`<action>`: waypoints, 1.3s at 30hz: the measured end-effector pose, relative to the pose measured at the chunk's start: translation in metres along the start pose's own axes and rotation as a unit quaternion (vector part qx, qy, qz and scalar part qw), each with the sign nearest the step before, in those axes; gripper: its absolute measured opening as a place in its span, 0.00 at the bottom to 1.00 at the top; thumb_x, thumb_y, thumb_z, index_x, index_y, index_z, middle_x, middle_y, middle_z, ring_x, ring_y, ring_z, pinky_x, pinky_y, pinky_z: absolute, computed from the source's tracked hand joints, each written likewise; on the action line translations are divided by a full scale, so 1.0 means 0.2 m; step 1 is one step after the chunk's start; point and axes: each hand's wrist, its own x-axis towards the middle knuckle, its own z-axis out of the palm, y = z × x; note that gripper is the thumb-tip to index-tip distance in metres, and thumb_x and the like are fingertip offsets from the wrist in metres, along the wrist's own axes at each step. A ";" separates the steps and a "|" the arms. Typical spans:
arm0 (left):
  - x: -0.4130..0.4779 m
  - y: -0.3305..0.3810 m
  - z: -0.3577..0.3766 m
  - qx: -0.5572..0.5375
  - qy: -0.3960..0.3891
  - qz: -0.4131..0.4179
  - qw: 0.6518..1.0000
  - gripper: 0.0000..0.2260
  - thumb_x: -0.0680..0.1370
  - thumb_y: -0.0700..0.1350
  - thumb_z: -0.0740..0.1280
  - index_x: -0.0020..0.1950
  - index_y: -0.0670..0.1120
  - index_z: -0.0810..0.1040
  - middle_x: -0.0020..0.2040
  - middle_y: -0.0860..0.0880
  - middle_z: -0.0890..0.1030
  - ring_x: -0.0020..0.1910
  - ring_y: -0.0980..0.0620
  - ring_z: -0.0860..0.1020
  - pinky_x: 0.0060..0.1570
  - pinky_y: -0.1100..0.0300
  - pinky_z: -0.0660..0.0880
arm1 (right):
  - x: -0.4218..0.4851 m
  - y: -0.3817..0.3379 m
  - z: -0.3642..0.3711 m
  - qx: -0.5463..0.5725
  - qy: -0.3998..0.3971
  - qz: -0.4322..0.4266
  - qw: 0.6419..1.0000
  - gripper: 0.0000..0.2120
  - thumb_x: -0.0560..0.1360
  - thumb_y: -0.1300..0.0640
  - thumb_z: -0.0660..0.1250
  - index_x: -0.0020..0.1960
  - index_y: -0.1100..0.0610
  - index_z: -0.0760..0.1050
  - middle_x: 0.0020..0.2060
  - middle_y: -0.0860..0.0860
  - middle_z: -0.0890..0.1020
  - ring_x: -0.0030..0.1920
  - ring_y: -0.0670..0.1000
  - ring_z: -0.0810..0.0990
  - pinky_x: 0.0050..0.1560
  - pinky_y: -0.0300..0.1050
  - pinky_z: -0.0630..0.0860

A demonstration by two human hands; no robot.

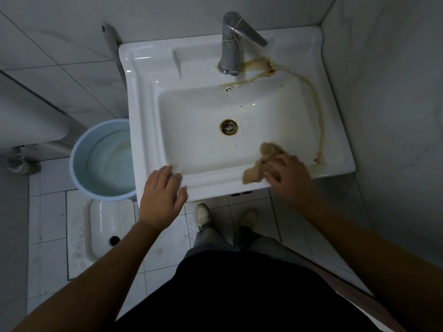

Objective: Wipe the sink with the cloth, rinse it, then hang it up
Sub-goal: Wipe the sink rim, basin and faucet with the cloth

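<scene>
One cloth [257, 168] under right hand [286, 173], seemingly pressed, bucket [79, 164] beside sink [148, 121]

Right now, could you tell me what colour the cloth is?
Tan-brown cloth, clearest in the head view.

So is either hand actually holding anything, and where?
The right hand presses a tan cloth by its near-right part on the sink rim. The left hand holds nothing.
</scene>
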 end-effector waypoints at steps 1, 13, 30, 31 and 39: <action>0.00 0.00 0.00 -0.001 0.002 0.001 1.000 0.18 0.83 0.53 0.57 0.62 0.42 0.77 0.67 0.39 0.77 0.71 0.39 0.71 0.72 0.42 0.66 | -0.01 0.08 -0.02 -0.009 0.009 0.018 1.000 0.16 0.76 0.49 0.68 0.61 0.56 0.79 0.58 0.55 0.78 0.56 0.57 0.74 0.56 0.52 0.73; 0.21 0.36 0.03 -0.037 -0.003 0.039 0.999 0.21 0.81 0.54 0.60 0.66 0.41 0.77 0.69 0.40 0.77 0.67 0.40 0.74 0.70 0.45 0.68 | -0.03 -0.27 0.07 0.121 0.035 -0.016 0.992 0.13 0.76 0.45 0.66 0.54 0.50 0.84 0.52 0.47 0.80 0.54 0.51 0.74 0.54 0.43 0.65; 0.34 0.69 0.17 0.005 -0.073 0.107 0.992 0.20 0.81 0.55 0.58 0.66 0.45 0.74 0.63 0.45 0.79 0.61 0.43 0.77 0.60 0.49 0.73 | -0.08 0.19 -0.10 0.080 0.017 0.062 0.995 0.16 0.75 0.50 0.62 0.62 0.51 0.73 0.55 0.50 0.77 0.55 0.53 0.73 0.55 0.51 0.72; 0.34 0.69 0.17 0.007 -0.070 0.107 0.992 0.20 0.81 0.55 0.58 0.66 0.45 0.75 0.62 0.45 0.79 0.60 0.43 0.77 0.59 0.49 0.74 | -0.09 0.13 -0.08 0.082 0.009 0.041 0.996 0.14 0.76 0.48 0.61 0.60 0.50 0.72 0.55 0.49 0.76 0.56 0.52 0.72 0.57 0.49 0.70; 0.34 0.69 0.19 0.022 -0.076 0.104 0.991 0.21 0.82 0.56 0.57 0.68 0.44 0.75 0.63 0.44 0.79 0.61 0.43 0.77 0.60 0.49 0.74 | -0.11 0.35 -0.09 0.095 0.022 0.007 0.995 0.15 0.77 0.46 0.62 0.61 0.49 0.77 0.59 0.47 0.77 0.61 0.51 0.72 0.60 0.49 0.68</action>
